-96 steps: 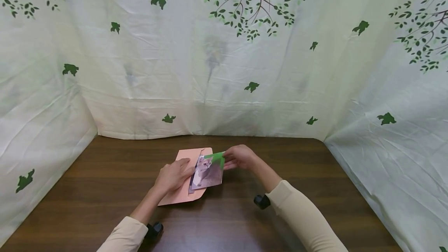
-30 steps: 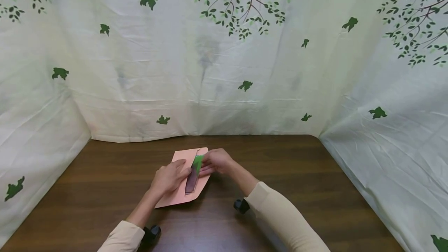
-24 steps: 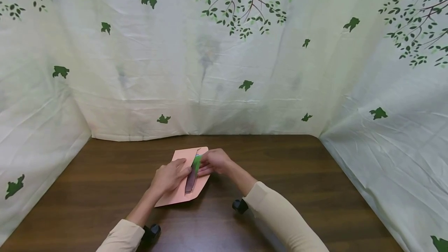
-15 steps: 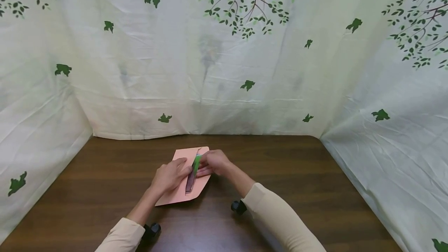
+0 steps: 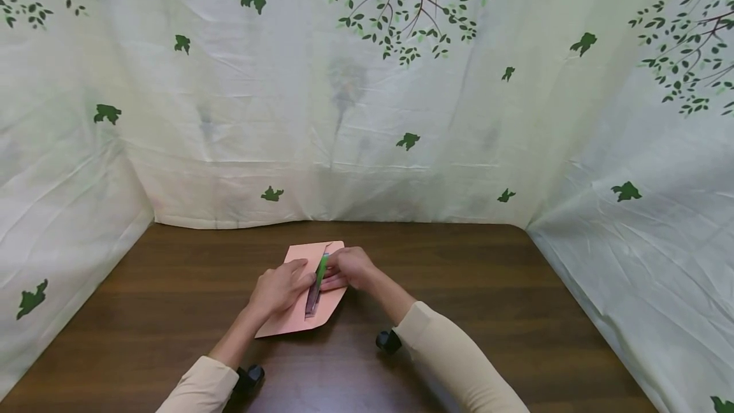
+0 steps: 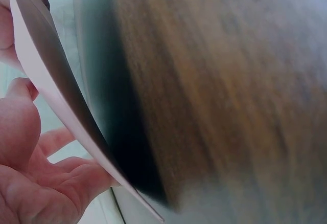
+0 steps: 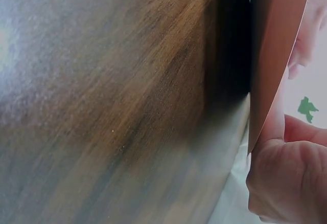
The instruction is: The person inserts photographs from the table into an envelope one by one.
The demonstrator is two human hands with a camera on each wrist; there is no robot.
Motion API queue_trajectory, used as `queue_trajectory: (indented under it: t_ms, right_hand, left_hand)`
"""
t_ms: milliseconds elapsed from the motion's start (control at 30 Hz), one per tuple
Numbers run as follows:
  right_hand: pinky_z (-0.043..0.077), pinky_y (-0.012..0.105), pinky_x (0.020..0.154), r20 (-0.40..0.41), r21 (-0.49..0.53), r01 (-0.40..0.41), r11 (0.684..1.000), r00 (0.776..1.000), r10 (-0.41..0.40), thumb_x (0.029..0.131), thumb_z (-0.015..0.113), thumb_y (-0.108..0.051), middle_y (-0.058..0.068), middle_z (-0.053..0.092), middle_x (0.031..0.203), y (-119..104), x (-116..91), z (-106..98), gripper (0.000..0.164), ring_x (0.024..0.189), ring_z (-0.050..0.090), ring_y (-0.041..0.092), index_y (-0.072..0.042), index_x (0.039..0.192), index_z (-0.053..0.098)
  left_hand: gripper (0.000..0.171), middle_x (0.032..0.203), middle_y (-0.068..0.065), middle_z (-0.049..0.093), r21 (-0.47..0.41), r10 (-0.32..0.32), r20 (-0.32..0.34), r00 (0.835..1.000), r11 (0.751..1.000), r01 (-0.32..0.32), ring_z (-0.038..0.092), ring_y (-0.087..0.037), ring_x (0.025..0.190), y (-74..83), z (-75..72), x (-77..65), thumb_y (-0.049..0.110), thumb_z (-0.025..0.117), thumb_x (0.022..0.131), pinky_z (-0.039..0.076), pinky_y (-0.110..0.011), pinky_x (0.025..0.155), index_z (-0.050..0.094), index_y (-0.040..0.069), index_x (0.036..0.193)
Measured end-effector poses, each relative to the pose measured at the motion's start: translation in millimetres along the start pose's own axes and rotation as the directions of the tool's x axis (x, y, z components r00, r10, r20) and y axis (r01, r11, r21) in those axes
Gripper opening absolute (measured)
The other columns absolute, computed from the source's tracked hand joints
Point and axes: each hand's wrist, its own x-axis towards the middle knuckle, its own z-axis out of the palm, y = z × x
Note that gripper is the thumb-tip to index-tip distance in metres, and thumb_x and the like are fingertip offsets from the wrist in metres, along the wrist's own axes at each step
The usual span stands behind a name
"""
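A pink envelope [image 5: 302,252] lies at a slant on the brown table, its slit towards the right. From the slit shows a narrow strip of a photo [image 5: 311,301] with a green corner; the rest is hidden inside. My left hand [image 5: 281,289] rests on the envelope's upper face, fingers and thumb stretched towards the slit. My right hand [image 5: 351,268] pinches the photo's outer edge near the green corner, its lower fingers over the envelope's right flap. In the left wrist view, the envelope [image 6: 61,98] is seen edge-on and slightly bowed, with the left fingers against one face.
The dark wooden table [image 5: 487,311] extends around the envelope. A white cloth [image 5: 229,113] with printed leaves and branches hangs behind and at both sides. Small black devices [image 5: 388,341] sit at both wrists.
The photo, whose cat picture showed widely at first, has slid left into the envelope until only a strip shows. My right hand has moved left with it; the left hand has stayed on the envelope.
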Motion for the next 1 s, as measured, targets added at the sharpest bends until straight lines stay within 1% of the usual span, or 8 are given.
queue_trajectory:
  t_ms: [200, 333, 533, 1000]
  right_hand:
    - [0.062, 0.039, 0.064, -0.017, -0.004, -0.003, 1.000, 1.000, 0.003, 0.096, 0.052, 0.003, 0.015, 0.066, 0.076, 0.9, 2.1, 2.4, 0.019, 0.060, 0.071, 0.024, 0.011, 0.101, 0.068]
    - [0.061, 0.037, 0.062, -0.031, -0.006, -0.010, 1.000, 0.999, 0.010, 0.096, 0.053, 0.003, 0.015, 0.065, 0.075, 1.9, 4.1, 3.5, 0.018, 0.058, 0.070, 0.023, 0.010, 0.102, 0.068]
    - [0.062, 0.039, 0.065, -0.043, -0.008, -0.006, 1.000, 0.999, 0.006, 0.095, 0.054, 0.001, 0.015, 0.066, 0.076, 4.4, 7.3, 5.2, 0.019, 0.060, 0.071, 0.023, 0.009, 0.105, 0.067]
    - [0.062, 0.037, 0.065, -0.042, 0.003, -0.003, 1.000, 0.999, 0.003, 0.097, 0.055, -0.001, 0.015, 0.066, 0.076, 6.5, 8.2, 5.3, 0.014, 0.059, 0.071, 0.021, 0.007, 0.101, 0.066]
  left_hand:
    - [0.056, 0.135, -0.025, 0.063, -0.002, -0.005, 0.002, 1.000, 1.000, 0.005, 0.056, -0.051, 0.125, -1.2, 0.1, -0.8, 0.041, 0.055, 0.101, 0.044, -0.063, 0.101, 0.056, 0.006, 0.144]
    - [0.057, 0.136, -0.025, 0.062, -0.001, -0.006, 0.005, 1.000, 1.000, 0.006, 0.056, -0.051, 0.125, -0.5, -0.3, -0.9, 0.042, 0.055, 0.101, 0.044, -0.063, 0.101, 0.056, 0.005, 0.144]
    - [0.056, 0.134, -0.025, 0.064, -0.002, 0.001, -0.007, 1.000, 1.000, -0.001, 0.057, -0.051, 0.124, -0.5, -0.6, -1.8, 0.041, 0.056, 0.100, 0.044, -0.062, 0.100, 0.057, 0.005, 0.143]
    - [0.056, 0.135, -0.023, 0.064, -0.011, 0.020, -0.012, 1.000, 1.000, -0.020, 0.057, -0.050, 0.126, 0.0, -1.7, -1.5, 0.041, 0.055, 0.101, 0.044, -0.061, 0.102, 0.057, 0.004, 0.143]
